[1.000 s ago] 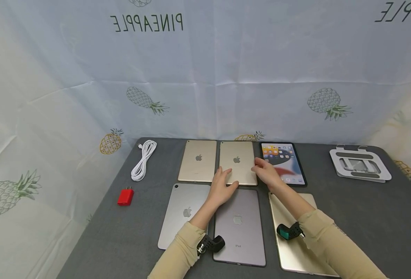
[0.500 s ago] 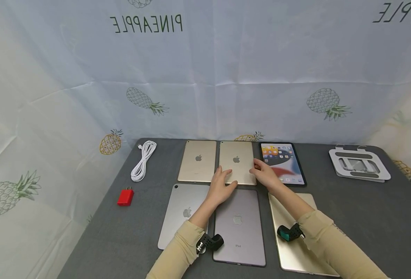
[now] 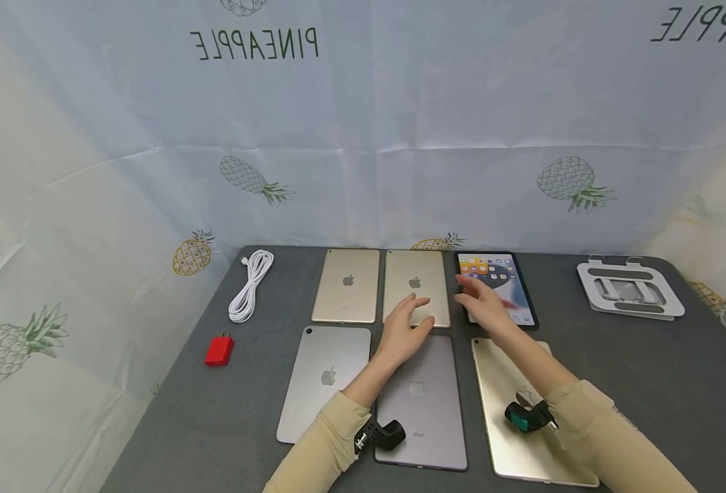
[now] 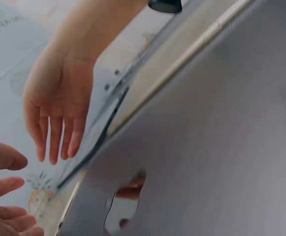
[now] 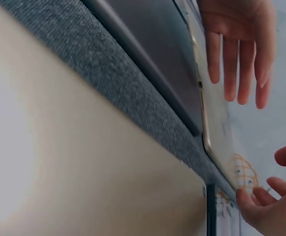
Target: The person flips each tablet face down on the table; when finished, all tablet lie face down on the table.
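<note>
My left hand hovers with spread, relaxed fingers over the near edge of a gold tablet lying face down in the middle of the back row. Right of that tablet, my right hand is held above a tablet with a lit screen, thumb and fingers apart. Neither hand holds anything. In the left wrist view, the back of a grey tablet fills much of the picture, below the left forearm. A gold tablet lies close under the right wrist camera.
Another gold tablet lies back left; a silver one lies in front of it. A white coiled cable and red charger plug lie left. A folded silver stand is far right on the grey table.
Both hands have come off the middle gold tablet's near corners. The left moved slightly right and its fingers spread; the right moved right, over the lit tablet. The tablets look unmoved.
</note>
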The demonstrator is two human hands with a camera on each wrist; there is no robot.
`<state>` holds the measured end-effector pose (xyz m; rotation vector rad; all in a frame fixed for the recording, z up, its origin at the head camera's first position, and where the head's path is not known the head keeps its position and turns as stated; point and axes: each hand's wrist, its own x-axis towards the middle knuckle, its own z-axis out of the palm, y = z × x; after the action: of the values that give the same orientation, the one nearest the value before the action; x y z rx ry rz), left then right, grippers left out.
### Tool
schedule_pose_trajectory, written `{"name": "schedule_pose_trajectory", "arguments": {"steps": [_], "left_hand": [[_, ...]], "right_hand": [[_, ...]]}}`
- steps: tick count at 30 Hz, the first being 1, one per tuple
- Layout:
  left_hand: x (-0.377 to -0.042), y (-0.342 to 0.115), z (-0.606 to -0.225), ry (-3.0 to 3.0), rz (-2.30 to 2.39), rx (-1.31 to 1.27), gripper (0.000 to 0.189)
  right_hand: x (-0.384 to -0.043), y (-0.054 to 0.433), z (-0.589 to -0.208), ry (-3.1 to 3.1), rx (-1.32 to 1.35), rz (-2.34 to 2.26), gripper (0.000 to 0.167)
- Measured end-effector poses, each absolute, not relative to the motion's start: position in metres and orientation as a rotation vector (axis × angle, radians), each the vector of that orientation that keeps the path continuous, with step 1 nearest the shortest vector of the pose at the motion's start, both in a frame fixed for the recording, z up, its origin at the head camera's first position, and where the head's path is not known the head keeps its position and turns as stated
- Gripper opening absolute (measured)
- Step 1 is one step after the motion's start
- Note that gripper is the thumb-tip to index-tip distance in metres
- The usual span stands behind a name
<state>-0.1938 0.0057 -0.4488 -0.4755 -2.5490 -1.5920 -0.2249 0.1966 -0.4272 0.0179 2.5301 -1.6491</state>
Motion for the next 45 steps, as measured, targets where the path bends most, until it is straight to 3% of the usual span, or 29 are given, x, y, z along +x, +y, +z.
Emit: {"name": "schedule_pose_trajectory", "arguments": {"steps": [9,21,31,45], "left_hand": [[-0.184,0.035,-0.449,-2.486,-1.921,-0.484,0.036],[-0.181,0.057,-0.452,-2.588,-2.153,-0.380,0.052],[-0.182,0.072,-0.455,-2.359,-2.575,-0.198,0.063],[-0.188,0.079,-0.447,-2.167,-2.760,0.072,0.063]], "right_hand": [[-0.200,0.241,-0.424,2.605,0.125,-1.700,0.050],[-0.169,0.289,-0.440,2.728,0.223,-1.523,0.056],[-0.160,0.293,-0.443,2.522,0.231,-1.646,0.066],[-0.166,0.298,-0.437,2.449,0.245,-1.660,0.066]]}}
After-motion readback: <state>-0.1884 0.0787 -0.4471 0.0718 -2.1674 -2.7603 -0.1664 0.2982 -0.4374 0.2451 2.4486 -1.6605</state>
